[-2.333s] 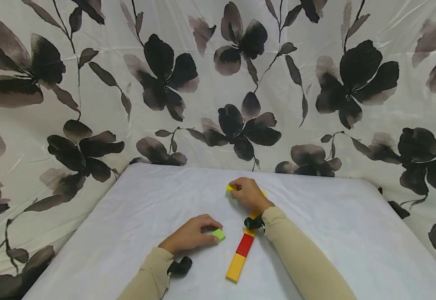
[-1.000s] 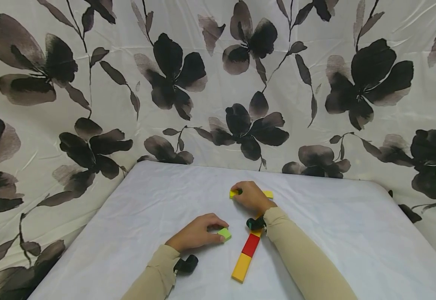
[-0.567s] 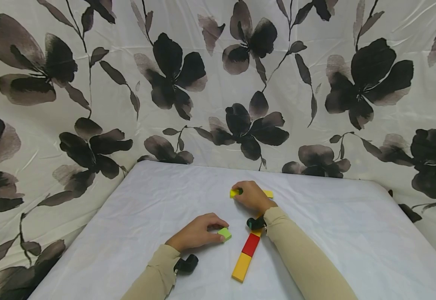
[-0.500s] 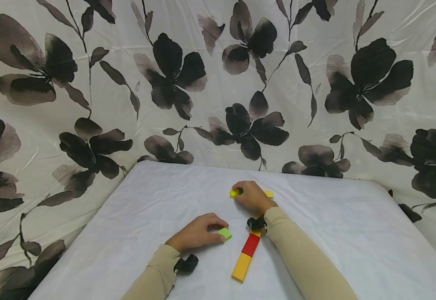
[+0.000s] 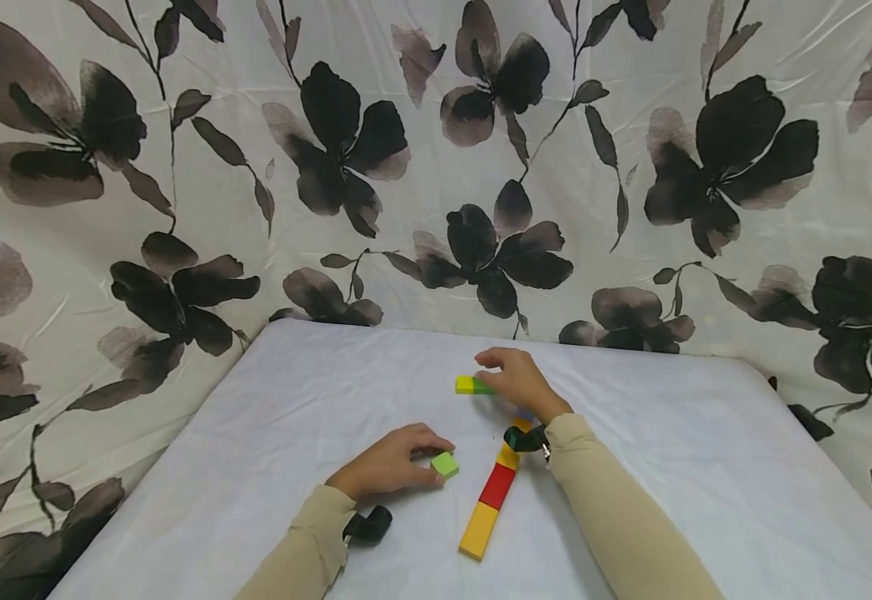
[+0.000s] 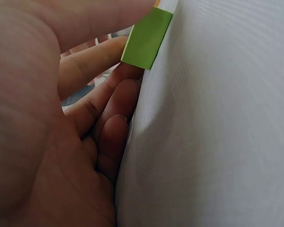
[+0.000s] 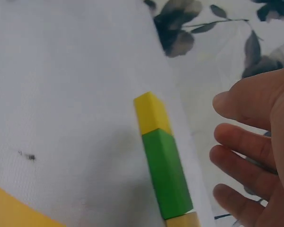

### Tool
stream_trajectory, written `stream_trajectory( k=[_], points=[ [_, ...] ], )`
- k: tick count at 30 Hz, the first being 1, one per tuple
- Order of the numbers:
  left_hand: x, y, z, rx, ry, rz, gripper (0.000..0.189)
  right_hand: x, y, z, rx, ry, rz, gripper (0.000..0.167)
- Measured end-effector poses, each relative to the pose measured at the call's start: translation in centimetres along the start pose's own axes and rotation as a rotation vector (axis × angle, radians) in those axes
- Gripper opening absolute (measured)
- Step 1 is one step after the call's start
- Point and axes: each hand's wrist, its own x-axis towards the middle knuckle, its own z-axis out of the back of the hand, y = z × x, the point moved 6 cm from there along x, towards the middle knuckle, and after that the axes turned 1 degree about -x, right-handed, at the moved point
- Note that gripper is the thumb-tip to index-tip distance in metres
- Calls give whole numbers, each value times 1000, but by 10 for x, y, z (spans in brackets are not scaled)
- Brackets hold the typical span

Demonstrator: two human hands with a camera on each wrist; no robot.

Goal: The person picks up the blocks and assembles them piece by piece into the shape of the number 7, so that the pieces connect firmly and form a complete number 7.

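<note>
My left hand (image 5: 391, 465) rests low on the white cloth, a light green block (image 5: 444, 465) pinched between thumb and forefinger. In the left wrist view that green block (image 6: 146, 39) lies right against the cloth. Farther back, my right hand (image 5: 522, 382) is raised beside a short crosswise row, its fingers loose and holding nothing. This row shows a yellow block (image 7: 152, 113) at its end and a darker green block (image 7: 166, 172) touching it, then a tan-orange block (image 7: 183, 220). The hand hides the row's right part in the head view.
A slanted line of blocks runs toward me: an orange block (image 5: 478, 532) nearest, a red block (image 5: 497, 486), then yellow-orange ones partly under the right wrist camera (image 5: 524, 438). A floral curtain (image 5: 421, 192) stands behind the white table (image 5: 316, 375).
The right hand has let go of the yellow block at the row's left end and moved up and right, uncovering the darker green block. The left hand keeps its grip on the light green block.
</note>
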Motion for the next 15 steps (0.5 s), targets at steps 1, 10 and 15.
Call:
stream_trajectory(
  k=[1, 10, 15],
  points=[
    [0, 0, 0, 6, 3, 7, 41, -2, 0, 2, 23, -10, -7, 33],
    [-1, -2, 0, 13, -6, 8, 40, -27, -16, 22, 150, -132, -86, 26],
    [-1, -1, -1, 13, -19, 19, 37, -39, -25, 30, 188, -164, -119, 29]
  ],
)
